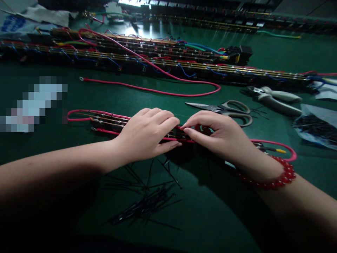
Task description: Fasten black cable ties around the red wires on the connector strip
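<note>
Head view: right hand (225, 135) curls, apparently pinching.

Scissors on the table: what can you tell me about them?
The scissors lie flat on the green table, pointed end to the left. The dark, tapering blades look metal and nearly closed; the two greyish handle loops look plastic. The right hand partly hides the lower loop; whether it touches them is unclear.

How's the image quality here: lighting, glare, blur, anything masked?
Head view: dim overall, near edge almost black; bright glare on the green table beyond the wired assemblies; dark shadow below the right hand; a pixelated block masks the left side; the upper background looks soft; scissors and pliers remain recognisable.
</note>
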The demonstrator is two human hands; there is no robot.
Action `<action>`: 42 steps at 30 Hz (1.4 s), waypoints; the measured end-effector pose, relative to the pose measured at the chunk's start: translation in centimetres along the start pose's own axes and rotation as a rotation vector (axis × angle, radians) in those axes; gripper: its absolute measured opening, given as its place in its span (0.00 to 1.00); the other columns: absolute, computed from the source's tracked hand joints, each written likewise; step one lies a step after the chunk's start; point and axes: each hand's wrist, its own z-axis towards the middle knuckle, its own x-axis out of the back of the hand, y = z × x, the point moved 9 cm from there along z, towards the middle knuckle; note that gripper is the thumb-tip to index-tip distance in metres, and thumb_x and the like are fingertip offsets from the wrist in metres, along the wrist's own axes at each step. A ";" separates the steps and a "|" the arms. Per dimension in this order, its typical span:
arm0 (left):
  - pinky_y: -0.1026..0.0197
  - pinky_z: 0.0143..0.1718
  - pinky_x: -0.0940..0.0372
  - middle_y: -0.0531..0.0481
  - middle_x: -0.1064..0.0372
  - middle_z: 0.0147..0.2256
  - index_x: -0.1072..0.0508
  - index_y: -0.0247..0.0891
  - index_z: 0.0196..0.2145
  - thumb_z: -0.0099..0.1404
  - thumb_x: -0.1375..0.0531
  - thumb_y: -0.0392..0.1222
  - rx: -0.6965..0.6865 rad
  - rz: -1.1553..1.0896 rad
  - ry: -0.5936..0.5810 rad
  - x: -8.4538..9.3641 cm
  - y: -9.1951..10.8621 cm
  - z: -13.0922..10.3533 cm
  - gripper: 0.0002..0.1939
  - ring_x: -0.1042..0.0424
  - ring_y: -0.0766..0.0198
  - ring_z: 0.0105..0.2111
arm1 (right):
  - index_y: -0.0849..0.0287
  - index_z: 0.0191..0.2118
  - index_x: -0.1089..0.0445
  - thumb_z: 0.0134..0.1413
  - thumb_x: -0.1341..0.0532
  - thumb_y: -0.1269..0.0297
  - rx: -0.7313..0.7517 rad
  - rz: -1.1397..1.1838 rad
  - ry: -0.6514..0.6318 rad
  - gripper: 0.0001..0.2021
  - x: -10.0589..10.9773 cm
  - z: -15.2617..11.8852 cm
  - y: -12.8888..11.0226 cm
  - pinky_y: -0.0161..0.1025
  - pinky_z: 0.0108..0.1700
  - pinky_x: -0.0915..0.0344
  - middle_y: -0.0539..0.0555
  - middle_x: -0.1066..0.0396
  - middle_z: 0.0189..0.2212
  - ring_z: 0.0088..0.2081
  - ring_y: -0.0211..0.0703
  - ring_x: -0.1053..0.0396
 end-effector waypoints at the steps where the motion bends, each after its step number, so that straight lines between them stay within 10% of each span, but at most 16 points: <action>1: 0.54 0.47 0.36 0.44 0.27 0.50 0.29 0.37 0.50 0.72 0.43 0.52 -0.021 -0.016 0.020 0.2 0.2 -0.1 0.17 0.28 0.53 0.49 | 0.57 0.36 0.23 0.60 0.36 0.65 -0.007 0.001 0.000 0.04 0.0 0.0 0.0 0.38 0.33 0.33 0.53 0.23 0.32 0.31 0.41 0.29; 10: 0.57 0.48 0.37 0.49 0.24 0.44 0.24 0.41 0.42 0.75 0.46 0.41 -0.191 -0.141 0.106 1.4 1.6 -0.4 0.10 0.29 0.61 0.46 | 0.57 0.35 0.24 0.60 0.37 0.64 -0.018 0.019 -0.015 0.05 -0.1 0.1 0.1 0.37 0.30 0.36 0.52 0.24 0.31 0.29 0.39 0.31; 42: 0.60 0.45 0.36 0.50 0.24 0.40 0.22 0.39 0.37 0.72 0.40 0.43 -0.029 -0.420 0.023 0.9 0.2 0.5 0.08 0.28 0.62 0.42 | 0.57 0.37 0.22 0.60 0.36 0.65 -0.020 0.064 -0.050 0.05 -0.2 0.0 0.2 0.37 0.32 0.33 0.52 0.21 0.33 0.31 0.39 0.28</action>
